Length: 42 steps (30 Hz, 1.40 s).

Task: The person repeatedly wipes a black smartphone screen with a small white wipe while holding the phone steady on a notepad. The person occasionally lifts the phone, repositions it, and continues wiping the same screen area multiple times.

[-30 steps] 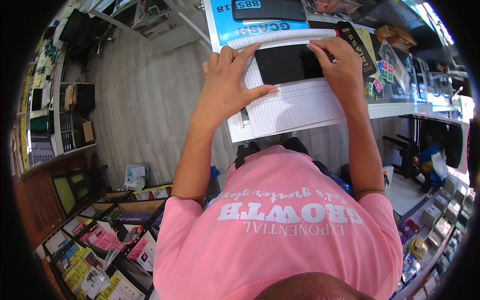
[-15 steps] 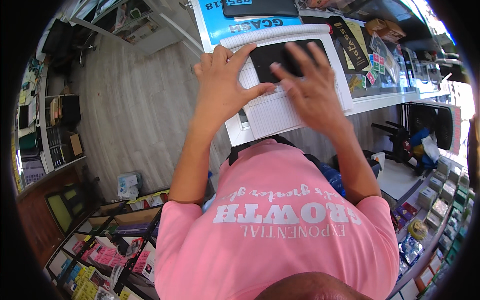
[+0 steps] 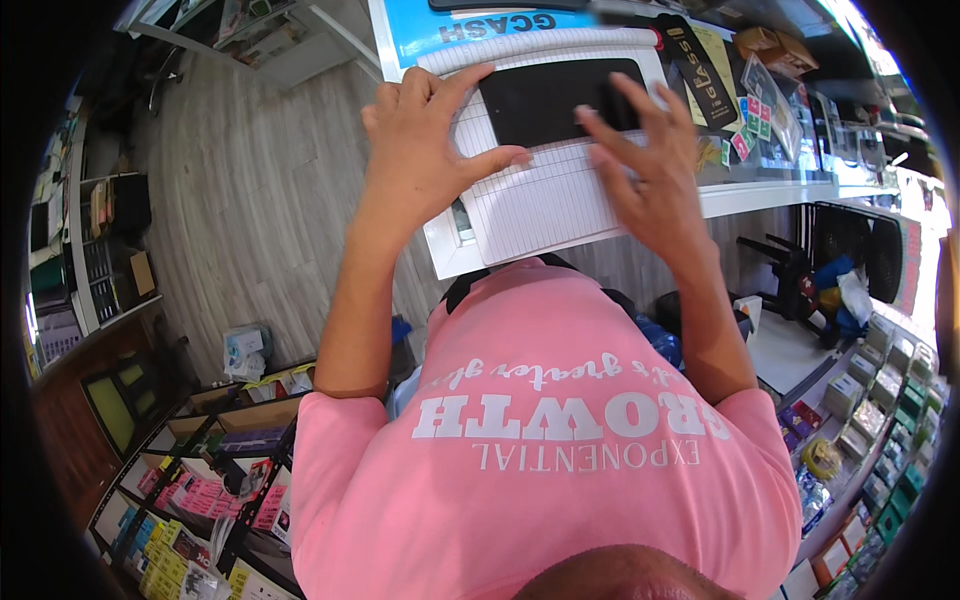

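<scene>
A black smartphone (image 3: 540, 105), its dark face upward, lies across an open lined notebook (image 3: 550, 215) on the white-edged counter. My left hand (image 3: 425, 140) brackets the phone's left end, with thumb at the lower edge and forefinger at the upper corner, holding it steady. Over the right end of the phone is my right hand (image 3: 650, 165), fingers spread and slightly blurred, with nothing seen in it. Whether its fingertips touch the screen I cannot tell.
A blue sign (image 3: 420, 30) lies beyond the notebook, with another dark device (image 3: 510, 4) on it. To the right are a black slim packet (image 3: 700, 75), coloured stickers (image 3: 752, 122) and small brown boxes (image 3: 775, 48). Stocked shelves (image 3: 870, 400) stand lower right.
My right hand has moved rightward across the phone, baring more of its dark face. My left hand stays at the phone's left end. The whole view has shifted slightly.
</scene>
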Tool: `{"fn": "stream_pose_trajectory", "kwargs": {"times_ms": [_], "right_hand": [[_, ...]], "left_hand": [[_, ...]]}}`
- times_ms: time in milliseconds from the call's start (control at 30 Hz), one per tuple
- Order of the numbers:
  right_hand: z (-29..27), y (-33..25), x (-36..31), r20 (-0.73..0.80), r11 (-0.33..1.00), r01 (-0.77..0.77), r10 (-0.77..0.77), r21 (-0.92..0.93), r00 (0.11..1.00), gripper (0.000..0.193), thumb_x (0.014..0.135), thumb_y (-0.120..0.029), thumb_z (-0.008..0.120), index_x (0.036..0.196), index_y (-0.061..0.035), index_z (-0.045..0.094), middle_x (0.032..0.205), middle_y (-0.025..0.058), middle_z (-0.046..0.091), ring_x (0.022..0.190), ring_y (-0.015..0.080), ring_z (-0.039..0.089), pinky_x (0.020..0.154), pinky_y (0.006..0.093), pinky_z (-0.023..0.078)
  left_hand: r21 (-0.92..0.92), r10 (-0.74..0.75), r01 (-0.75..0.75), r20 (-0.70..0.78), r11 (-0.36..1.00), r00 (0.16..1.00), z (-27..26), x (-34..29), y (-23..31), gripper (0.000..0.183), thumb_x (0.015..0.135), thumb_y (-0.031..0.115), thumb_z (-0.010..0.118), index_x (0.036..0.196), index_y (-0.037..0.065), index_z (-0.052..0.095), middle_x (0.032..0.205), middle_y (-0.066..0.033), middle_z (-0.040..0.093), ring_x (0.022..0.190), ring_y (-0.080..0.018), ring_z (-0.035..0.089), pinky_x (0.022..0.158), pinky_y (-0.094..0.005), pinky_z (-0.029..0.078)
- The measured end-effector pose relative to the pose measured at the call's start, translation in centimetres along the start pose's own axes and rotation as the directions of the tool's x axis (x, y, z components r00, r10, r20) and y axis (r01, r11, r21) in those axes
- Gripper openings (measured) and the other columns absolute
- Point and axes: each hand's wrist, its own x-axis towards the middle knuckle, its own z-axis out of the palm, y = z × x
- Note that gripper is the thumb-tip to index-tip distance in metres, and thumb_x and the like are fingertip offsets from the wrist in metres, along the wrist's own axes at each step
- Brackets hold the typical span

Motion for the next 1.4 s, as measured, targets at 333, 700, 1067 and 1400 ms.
{"fn": "stream_pose_trajectory", "kwargs": {"times_ms": [333, 700, 1067, 1400], "right_hand": [[0.3, 1.3, 2.2, -0.142, 0.964, 0.054, -0.017, 0.260, 0.990, 0.022, 0.090, -0.011, 0.084, 0.112, -0.0121, 0.084, 0.121, 0.0026, 0.075, 0.120, 0.0279, 0.059, 0.104, 0.0406, 0.047], [-0.3, 2.9, 4.4, -0.174, 0.978, 0.153, -0.127, 0.145, 0.977, 0.011, 0.091, -0.014, 0.082, 0.101, -0.0083, 0.083, 0.112, 0.0021, 0.074, 0.110, 0.0259, 0.063, 0.096, 0.0396, 0.051], [-0.8, 2.5, 5.4, -0.058, 0.863, -0.048, 0.089, 0.503, 0.994, 0.014, 0.096, -0.018, 0.079, 0.103, -0.0049, 0.080, 0.114, 0.0025, 0.075, 0.112, 0.0202, 0.063, 0.102, 0.0333, 0.047], [-1.7, -1.9, 3.8, 0.294, -0.177, -0.257, 0.228, 0.950, 0.928, 0.027, 0.105, -0.023, 0.075, 0.119, -0.0006, 0.080, 0.123, 0.0062, 0.073, 0.116, 0.0143, 0.063, 0.106, 0.0317, 0.045]], "left_hand": [[-0.001, -0.012, 0.012, 0.018, 1.000, 1.000, -0.4, -0.2, 0.0, 0.096, 0.071, 0.069, 0.091, 0.153, 0.030, 0.061, 0.113, -0.0051, 0.050, 0.111, -0.0280, 0.046, 0.104, -0.0462, 0.036], [-0.248, -0.050, 0.024, -0.099, 0.969, 0.994, -1.1, -0.9, 0.2, 0.091, 0.071, 0.050, 0.099, 0.148, 0.020, 0.061, 0.114, -0.0066, 0.047, 0.114, -0.0281, 0.045, 0.101, -0.0414, 0.043], [-0.400, -0.069, 0.008, -0.138, 0.916, 0.988, -1.9, -0.8, 3.3, 0.051, 0.086, 0.039, 0.091, 0.128, 0.016, 0.075, 0.103, -0.0020, 0.048, 0.102, -0.0209, 0.045, 0.088, -0.0335, 0.041], [-0.818, -0.313, 0.081, -0.125, 0.569, 0.942, -0.6, 1.1, 9.2, 0.020, 0.099, 0.026, 0.081, 0.106, 0.008, 0.077, 0.092, 0.0011, 0.052, 0.085, -0.0124, 0.045, 0.078, -0.0274, 0.039]]}}
